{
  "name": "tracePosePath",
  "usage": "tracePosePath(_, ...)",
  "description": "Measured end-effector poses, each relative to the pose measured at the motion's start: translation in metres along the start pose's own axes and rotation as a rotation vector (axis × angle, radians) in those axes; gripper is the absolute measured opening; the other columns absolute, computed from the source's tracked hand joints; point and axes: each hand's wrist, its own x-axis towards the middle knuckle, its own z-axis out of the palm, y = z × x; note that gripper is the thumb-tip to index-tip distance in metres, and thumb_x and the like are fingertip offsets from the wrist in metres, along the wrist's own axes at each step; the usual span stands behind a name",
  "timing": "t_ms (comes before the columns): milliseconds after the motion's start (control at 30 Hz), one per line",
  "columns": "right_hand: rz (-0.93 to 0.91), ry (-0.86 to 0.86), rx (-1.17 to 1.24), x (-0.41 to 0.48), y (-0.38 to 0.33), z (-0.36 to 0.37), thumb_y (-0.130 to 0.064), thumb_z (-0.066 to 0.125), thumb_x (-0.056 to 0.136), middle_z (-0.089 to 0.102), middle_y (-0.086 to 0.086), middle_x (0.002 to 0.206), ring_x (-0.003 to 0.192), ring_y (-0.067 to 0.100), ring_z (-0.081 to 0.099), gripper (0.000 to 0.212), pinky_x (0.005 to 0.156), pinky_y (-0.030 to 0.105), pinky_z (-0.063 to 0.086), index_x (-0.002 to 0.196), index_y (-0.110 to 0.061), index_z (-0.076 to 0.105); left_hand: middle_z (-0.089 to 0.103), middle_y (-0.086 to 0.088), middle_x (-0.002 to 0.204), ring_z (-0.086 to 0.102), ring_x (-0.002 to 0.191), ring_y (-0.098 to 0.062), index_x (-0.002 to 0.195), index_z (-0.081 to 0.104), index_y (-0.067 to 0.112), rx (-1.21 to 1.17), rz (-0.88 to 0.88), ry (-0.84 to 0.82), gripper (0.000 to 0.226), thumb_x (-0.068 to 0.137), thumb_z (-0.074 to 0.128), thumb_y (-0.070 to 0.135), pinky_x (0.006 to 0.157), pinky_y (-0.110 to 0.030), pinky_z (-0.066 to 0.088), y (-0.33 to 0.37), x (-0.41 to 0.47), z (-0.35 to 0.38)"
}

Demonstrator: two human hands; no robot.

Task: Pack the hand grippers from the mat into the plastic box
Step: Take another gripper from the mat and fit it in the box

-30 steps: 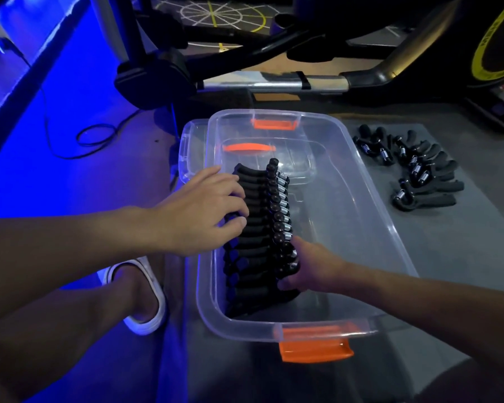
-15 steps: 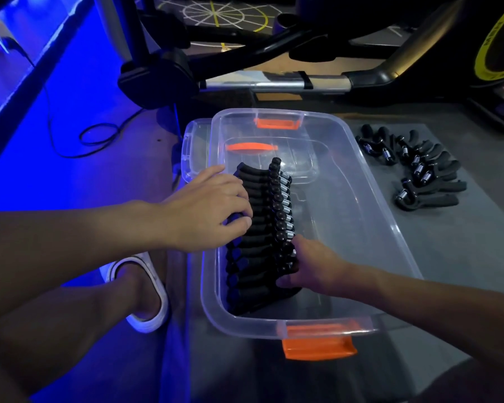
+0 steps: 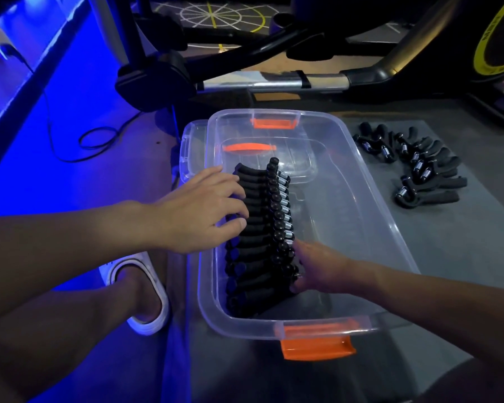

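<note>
At the far left my foot sits in a white sandal (image 3: 146,301), just beside the box and clear of the work. My left hand (image 3: 198,212) lies on top of the foam handles with fingers spread and nearly straight. It grips nothing and only presses down on the packed row (image 3: 262,228).

That row runs near to far along the left side of the plastic box (image 3: 349,242). Each gripper lies crosswise, handles to the left and steel coils to the right. My right hand (image 3: 320,266) is inside the box, against the coil side of the near end of the row. Its fingertips are hidden behind the black knobs, so I cannot tell whether they pinch a gripper or only push the row square.

The right half of the box floor is bare. Past its right wall the loose hand grippers (image 3: 419,170) lie in a small cluster on the mat (image 3: 463,271), toward the far side, coils mostly to the left and handles fanned out to the right.

As I judge it, the next pick is to the right of and farther away than both hands, on the other side of the box wall. The right hand is the nearer one, and it has to lift over the rim to get there. The left can hold the row steady.
</note>
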Motion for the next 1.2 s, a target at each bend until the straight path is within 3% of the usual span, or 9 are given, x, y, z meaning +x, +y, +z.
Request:
tracePosePath(100,0.03,-0.08,-0.046,0.0,0.005,0.004,-0.034,0.08,0.072,0.068,0.006,0.109,0.101,0.026,0.063,0.049,0.086,0.035,0.051,0.112,-0.015,0.06,0.053,0.011,0.126,0.028,0.135,-0.01,0.113,0.066,0.034,0.004,-0.001,-0.005,0.058,0.089,0.019,0.057,0.118,-0.03,-0.002,0.001,0.001,-0.001)
tracePosePath(533,0.009,-0.078,-0.163,0.001,0.0,0.012,-0.049,0.072,0.077,0.065,0.009,0.115,0.105,0.029,0.062,0.06,0.088,0.036,0.051,0.119,-0.013,0.051,0.056,0.014,0.119,0.034,0.128,-0.008,0.108,0.069,0.033,0.012,0.002,0.001,0.057,0.09,0.019,0.056,0.118,-0.031,0.001,0.003,0.002,-0.001)
tracePosePath(767,0.017,-0.146,-0.148,-0.004,-0.006,0.01,-0.042,0.072,0.081,0.063,0.011,0.121,0.11,0.029,0.06,0.059,0.092,0.034,0.05,0.126,-0.012,0.049,0.057,0.015,0.116,0.037,0.124,-0.008,0.104,0.069,0.033,0.023,0.006,0.005,0.056,0.09,0.02,0.055,0.117,-0.03,0.001,0.004,0.002,-0.002)
tracePosePath(900,0.052,-0.119,-0.149,-0.006,-0.011,0.006,-0.04,0.076,0.077,0.061,0.012,0.121,0.111,0.029,0.06,0.068,0.09,0.032,0.049,0.128,-0.009,0.044,0.057,0.015,0.115,0.039,0.122,-0.008,0.103,0.07,0.032,0.031,0.008,0.0,0.054,0.09,0.022,0.054,0.118,-0.031,0.003,0.004,0.002,-0.002)
tracePosePath(1033,0.106,-0.029,-0.083,-0.007,-0.013,0.004,-0.038,0.085,0.067,0.063,0.016,0.111,0.102,0.034,0.062,0.081,0.076,0.033,0.046,0.119,-0.005,0.033,0.057,0.015,0.114,0.04,0.121,-0.007,0.103,0.07,0.033,0.038,0.005,-0.004,0.054,0.091,0.022,0.054,0.118,-0.031,0.004,0.003,0.002,-0.001)
tracePosePath(1200,0.065,-0.031,-0.041,-0.008,-0.015,0.001,-0.034,0.085,0.068,0.063,0.016,0.109,0.099,0.033,0.062,0.076,0.073,0.033,0.045,0.116,-0.007,0.032,0.058,0.016,0.113,0.041,0.12,-0.008,0.102,0.07,0.033,0.051,0.01,0.001,0.052,0.091,0.023,0.053,0.117,-0.033,0.006,0.003,0.003,0.0)
